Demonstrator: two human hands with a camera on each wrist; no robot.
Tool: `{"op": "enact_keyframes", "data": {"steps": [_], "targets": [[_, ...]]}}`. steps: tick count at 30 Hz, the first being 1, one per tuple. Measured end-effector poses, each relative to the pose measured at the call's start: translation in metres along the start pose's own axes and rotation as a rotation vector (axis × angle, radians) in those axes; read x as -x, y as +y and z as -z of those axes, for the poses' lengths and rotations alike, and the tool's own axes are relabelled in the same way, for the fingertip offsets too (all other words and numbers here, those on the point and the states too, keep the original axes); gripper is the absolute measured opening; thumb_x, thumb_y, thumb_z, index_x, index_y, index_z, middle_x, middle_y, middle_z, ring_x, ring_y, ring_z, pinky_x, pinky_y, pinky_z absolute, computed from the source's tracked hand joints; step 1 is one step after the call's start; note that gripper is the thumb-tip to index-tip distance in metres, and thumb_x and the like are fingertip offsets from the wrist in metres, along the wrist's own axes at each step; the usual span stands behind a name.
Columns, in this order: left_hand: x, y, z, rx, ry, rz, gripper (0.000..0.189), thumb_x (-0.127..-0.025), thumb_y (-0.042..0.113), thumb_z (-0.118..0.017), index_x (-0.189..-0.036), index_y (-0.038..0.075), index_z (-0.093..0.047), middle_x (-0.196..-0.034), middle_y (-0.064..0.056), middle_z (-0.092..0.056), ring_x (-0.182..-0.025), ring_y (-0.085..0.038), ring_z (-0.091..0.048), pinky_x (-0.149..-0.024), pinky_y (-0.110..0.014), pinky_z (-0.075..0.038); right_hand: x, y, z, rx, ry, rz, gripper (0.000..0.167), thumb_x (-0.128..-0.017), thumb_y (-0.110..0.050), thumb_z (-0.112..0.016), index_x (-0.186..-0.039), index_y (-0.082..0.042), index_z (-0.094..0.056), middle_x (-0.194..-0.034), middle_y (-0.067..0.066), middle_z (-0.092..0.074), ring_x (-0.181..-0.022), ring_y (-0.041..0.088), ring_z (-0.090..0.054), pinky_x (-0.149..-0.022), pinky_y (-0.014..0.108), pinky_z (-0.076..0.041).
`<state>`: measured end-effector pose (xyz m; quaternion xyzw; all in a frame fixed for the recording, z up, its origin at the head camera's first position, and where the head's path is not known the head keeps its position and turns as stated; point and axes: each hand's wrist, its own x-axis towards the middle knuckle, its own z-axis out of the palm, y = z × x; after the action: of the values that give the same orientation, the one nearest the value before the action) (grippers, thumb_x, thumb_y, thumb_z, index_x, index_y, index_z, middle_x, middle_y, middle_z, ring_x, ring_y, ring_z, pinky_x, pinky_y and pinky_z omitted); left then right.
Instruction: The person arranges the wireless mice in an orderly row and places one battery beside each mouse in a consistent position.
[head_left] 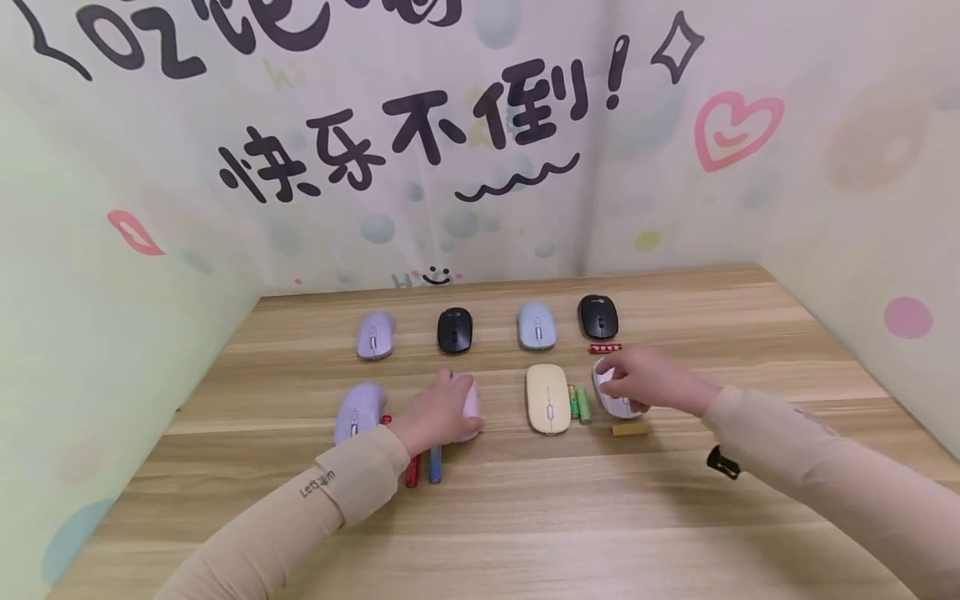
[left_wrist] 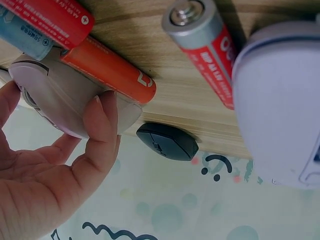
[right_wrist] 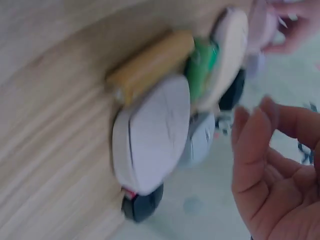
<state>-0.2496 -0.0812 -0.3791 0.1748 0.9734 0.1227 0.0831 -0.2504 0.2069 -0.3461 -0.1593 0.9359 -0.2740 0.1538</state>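
Note:
My left hand (head_left: 442,410) holds a pale pink computer mouse (left_wrist: 55,95), its thumb against one side and fingertips against the other. Red (head_left: 412,473) and blue (head_left: 435,467) batteries lie at the near end of that mouse; an orange battery (left_wrist: 112,75) lies along its side in the left wrist view. My right hand (head_left: 637,379) hovers over a white mouse (right_wrist: 155,135), fingers loosely bent, thumb and fingertips close together, nothing seen between them. In the right wrist view it is apart from that mouse. A gold battery (head_left: 630,429) lies at the white mouse's near end.
In the back row are a purple mouse (head_left: 376,335), black mice (head_left: 455,331) (head_left: 598,317) and a light blue mouse (head_left: 536,326). Nearer stand another purple mouse (head_left: 358,410) and a cream mouse (head_left: 547,398) with green batteries (head_left: 583,406) beside it. A red battery (head_left: 604,348) lies behind the white mouse.

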Motion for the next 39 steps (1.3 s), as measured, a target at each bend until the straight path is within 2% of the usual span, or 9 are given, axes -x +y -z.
{"op": "enact_keyframes", "data": {"steps": [3, 7, 9, 14, 20, 26, 30, 35, 39], "targets": [[0.001, -0.001, 0.000, -0.004, 0.005, -0.001, 0.059, -0.079, 0.033, -0.069, -0.126, 0.005, -0.047, -0.116, -0.018, -0.043, -0.086, -0.026, -0.051, -0.077, -0.042, -0.047, -0.013, -0.012, -0.017, 0.159, 0.027, 0.038, 0.033, -0.083, -0.005, -0.057, -0.113, 0.008, -0.056, -0.092, 0.016, -0.065, -0.065, 0.018, -0.059, -0.057, 0.032, -0.051], [0.001, -0.001, -0.001, -0.003, 0.004, -0.003, 0.060, -0.079, 0.034, -0.069, -0.126, 0.004, -0.046, -0.114, -0.017, -0.042, -0.085, -0.025, -0.051, -0.076, -0.040, -0.048, -0.025, -0.022, -0.033, 0.364, 0.087, 0.117, 0.011, -0.078, 0.000, -0.058, -0.088, 0.005, -0.061, -0.075, 0.010, -0.061, -0.066, 0.018, -0.054, -0.061, 0.031, -0.047], [0.001, -0.001, -0.001, 0.002, 0.002, -0.005, 0.060, -0.079, 0.033, -0.069, -0.126, 0.004, -0.046, -0.114, -0.017, -0.042, -0.084, -0.025, -0.050, -0.075, -0.039, -0.048, -0.028, -0.021, -0.040, 0.416, 0.091, 0.155, 0.003, -0.075, 0.003, -0.057, -0.078, 0.002, -0.057, -0.067, 0.007, -0.055, -0.060, 0.016, -0.047, -0.057, 0.029, -0.045], [0.001, -0.001, -0.002, 0.008, 0.000, -0.012, 0.059, -0.080, 0.033, -0.068, -0.126, 0.004, -0.046, -0.111, -0.016, -0.041, -0.081, -0.024, -0.051, -0.073, -0.038, -0.048, -0.030, -0.019, -0.047, 0.483, 0.085, 0.191, 0.008, -0.070, 0.007, -0.053, -0.070, -0.001, -0.053, -0.066, 0.008, -0.052, -0.060, 0.018, -0.047, -0.057, 0.033, -0.046], [0.000, -0.002, -0.002, -0.001, 0.005, -0.012, 0.059, -0.080, 0.034, -0.068, -0.125, 0.004, -0.047, -0.111, -0.016, -0.042, -0.082, -0.024, -0.050, -0.073, -0.038, -0.048, -0.031, -0.019, -0.048, 0.487, 0.091, 0.170, 0.010, -0.072, 0.008, -0.051, -0.070, -0.001, -0.055, -0.068, 0.010, -0.055, -0.061, 0.018, -0.048, -0.059, 0.034, -0.046], [0.000, -0.002, -0.002, 0.000, 0.001, -0.005, 0.059, -0.080, 0.034, -0.068, -0.127, 0.005, -0.046, -0.113, -0.017, -0.042, -0.082, -0.025, -0.051, -0.074, -0.039, -0.048, -0.033, -0.017, -0.051, 0.503, 0.120, 0.194, 0.012, -0.071, 0.009, -0.051, -0.066, -0.002, -0.055, -0.066, 0.010, -0.055, -0.059, 0.018, -0.048, -0.057, 0.033, -0.046], [0.000, -0.001, -0.003, 0.004, 0.002, -0.004, 0.059, -0.080, 0.034, -0.068, -0.127, 0.005, -0.046, -0.113, -0.017, -0.042, -0.081, -0.025, -0.051, -0.074, -0.039, -0.048, -0.035, -0.016, -0.051, 0.476, 0.098, 0.163, 0.012, -0.071, 0.009, -0.051, -0.067, -0.002, -0.054, -0.065, 0.009, -0.053, -0.058, 0.018, -0.047, -0.056, 0.033, -0.045], [0.000, -0.001, -0.004, 0.005, 0.005, -0.013, 0.059, -0.080, 0.033, -0.068, -0.126, 0.004, -0.047, -0.112, -0.017, -0.042, -0.080, -0.024, -0.050, -0.072, -0.038, -0.048, -0.041, -0.020, -0.036, 0.423, 0.066, 0.076, 0.009, -0.077, 0.005, -0.051, -0.071, -0.001, -0.054, -0.064, 0.007, -0.051, -0.056, 0.017, -0.047, -0.053, 0.029, -0.043], [0.000, -0.001, -0.003, -0.002, 0.006, -0.014, 0.058, -0.079, 0.033, -0.068, -0.125, 0.004, -0.047, -0.112, -0.016, -0.042, -0.080, -0.024, -0.050, -0.072, -0.038, -0.048, -0.054, -0.025, -0.018, 0.356, 0.072, 0.059, 0.004, -0.081, 0.001, -0.055, -0.076, 0.002, -0.055, -0.065, 0.006, -0.050, -0.054, 0.015, -0.047, -0.048, 0.025, -0.041]]}}
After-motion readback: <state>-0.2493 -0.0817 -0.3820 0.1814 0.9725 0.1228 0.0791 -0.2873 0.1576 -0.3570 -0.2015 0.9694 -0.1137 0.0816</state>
